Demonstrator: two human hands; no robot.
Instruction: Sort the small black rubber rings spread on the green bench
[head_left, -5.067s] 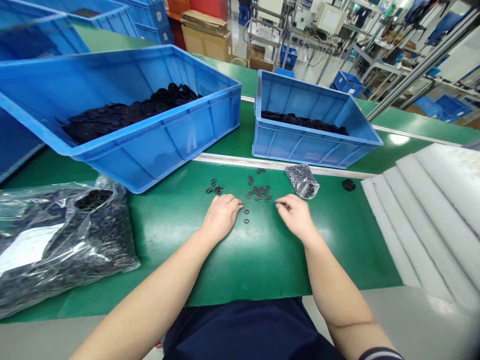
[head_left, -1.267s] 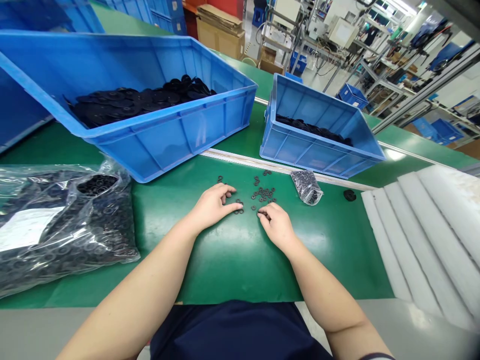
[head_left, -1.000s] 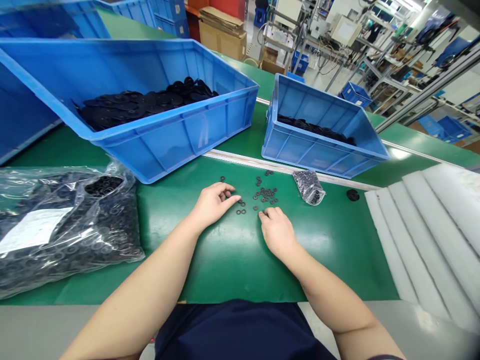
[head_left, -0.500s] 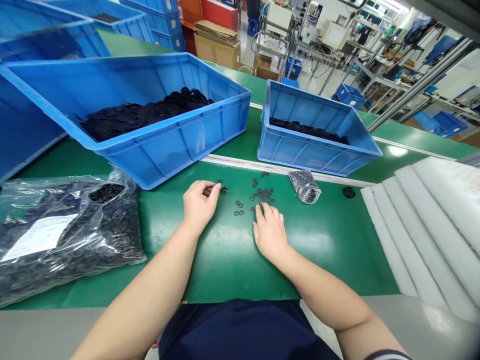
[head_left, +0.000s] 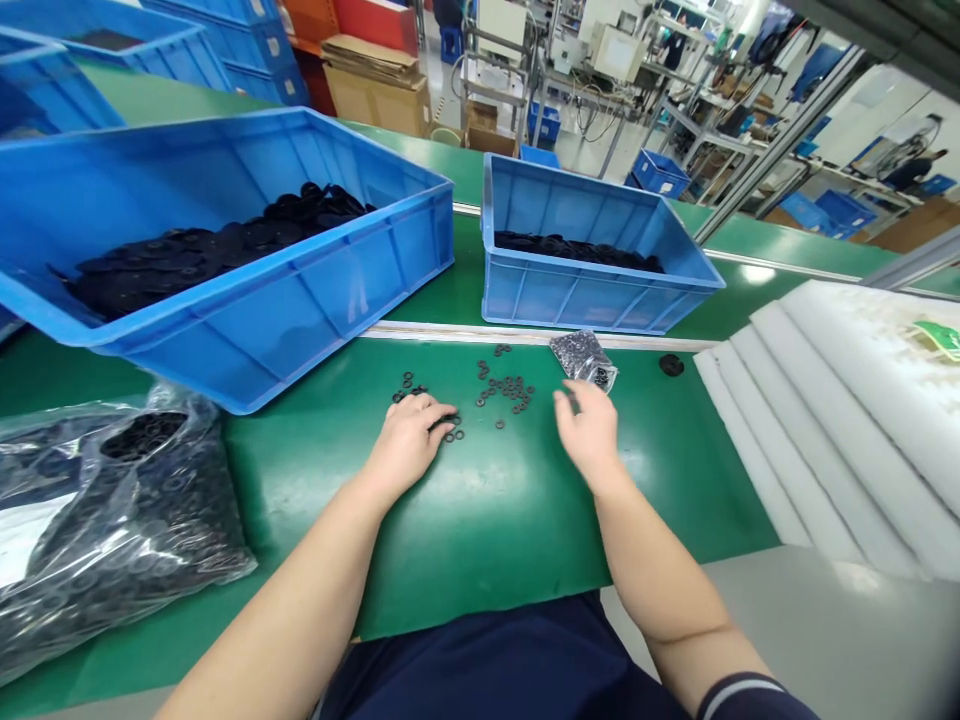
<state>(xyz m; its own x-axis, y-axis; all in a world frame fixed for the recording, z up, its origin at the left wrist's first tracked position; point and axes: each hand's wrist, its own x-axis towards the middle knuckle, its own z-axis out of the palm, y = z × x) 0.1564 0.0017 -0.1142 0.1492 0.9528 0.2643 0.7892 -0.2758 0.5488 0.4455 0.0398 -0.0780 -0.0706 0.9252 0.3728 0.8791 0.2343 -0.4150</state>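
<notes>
My left hand (head_left: pixel 409 445) lies low over the green tabletop, fingers stretched out and touching several small black rings. More rings show just past its fingers. To its right a loose group of small black rings (head_left: pixel 510 390) is spread on the table. My right hand (head_left: pixel 589 425) is at the near end of a small clear bag (head_left: pixel 581 352) of small dark parts, its thumb apart from its fingers. The fingertips overlap the bag's end; whether they press on it is hard to see.
A large clear bag (head_left: pixel 172 510) of black rings lies at left. Behind stand a large blue bin (head_left: pixel 360 260) and a smaller blue bin (head_left: pixel 592 295), both with black discs. White foam sheets (head_left: pixel 810 420) are stacked at right, near a black round part (head_left: pixel 671 365).
My right hand has left the ring group and moved right to the small bag. My left hand has come nearer over the rings on the left. The view has shifted rightward.
</notes>
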